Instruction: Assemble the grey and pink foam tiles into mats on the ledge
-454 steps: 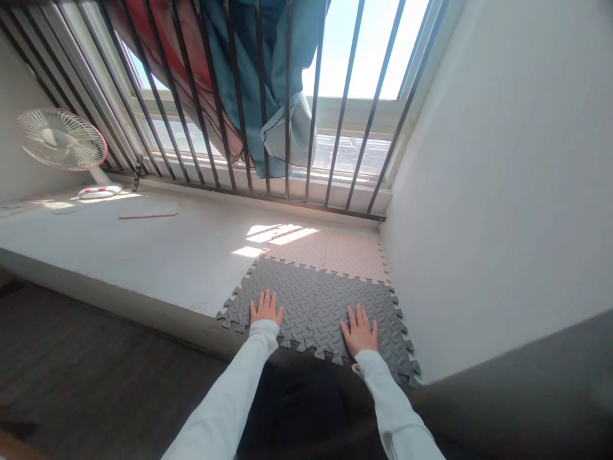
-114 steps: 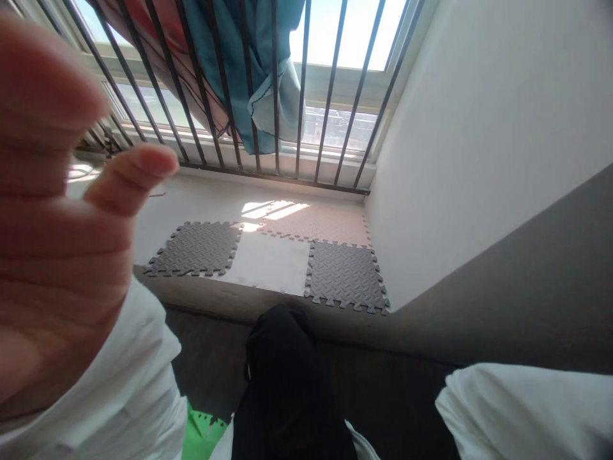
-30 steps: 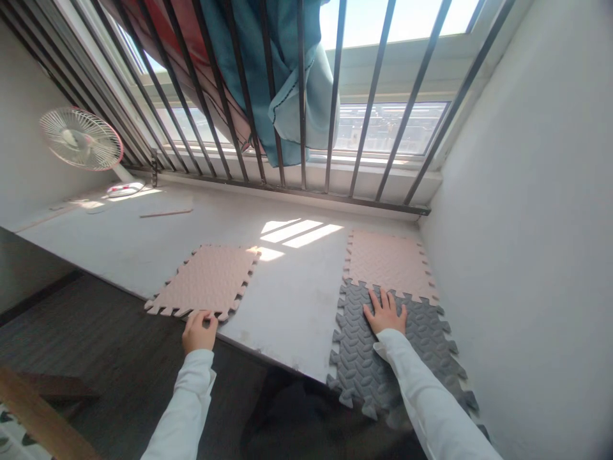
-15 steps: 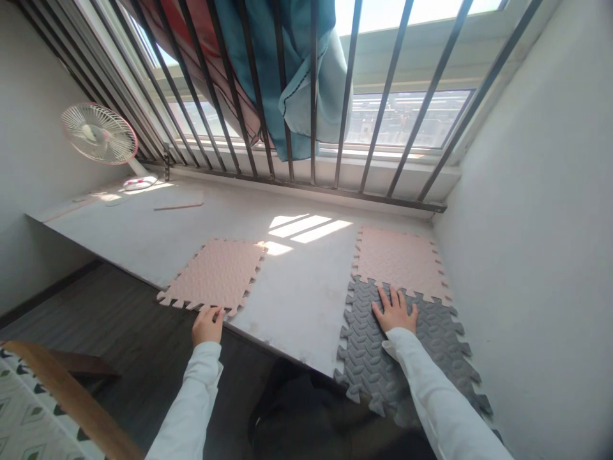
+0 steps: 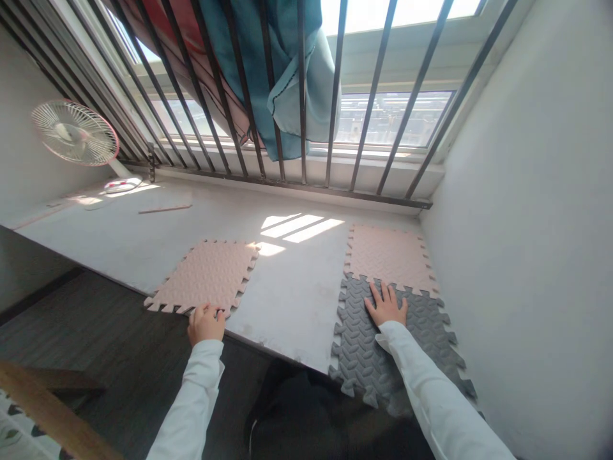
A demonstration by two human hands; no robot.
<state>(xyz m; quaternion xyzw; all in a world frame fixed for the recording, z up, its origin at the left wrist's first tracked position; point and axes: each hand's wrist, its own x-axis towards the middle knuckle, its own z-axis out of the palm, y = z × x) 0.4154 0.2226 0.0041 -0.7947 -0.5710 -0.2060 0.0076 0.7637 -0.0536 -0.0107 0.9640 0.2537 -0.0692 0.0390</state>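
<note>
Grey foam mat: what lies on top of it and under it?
The right hand lies flat on the grey foam mat. The ledge beneath is covered; the mat's near end overhangs it.

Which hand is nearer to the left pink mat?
Left. The left hand holds the near edge of that pink mat; the right hand lies flat on the grey mat, well away.

loose pink foam tile (image 5: 205,276) at ledge (image 5: 297,281) edge, grey foam tile (image 5: 359,358) joined to far pink tile (image 5: 389,255), overhanging edge

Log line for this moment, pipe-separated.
left hand: fingers grip near edge of loose pink mat | right hand: flat on grey mat | grey mat: interlocked with far pink mat
</note>
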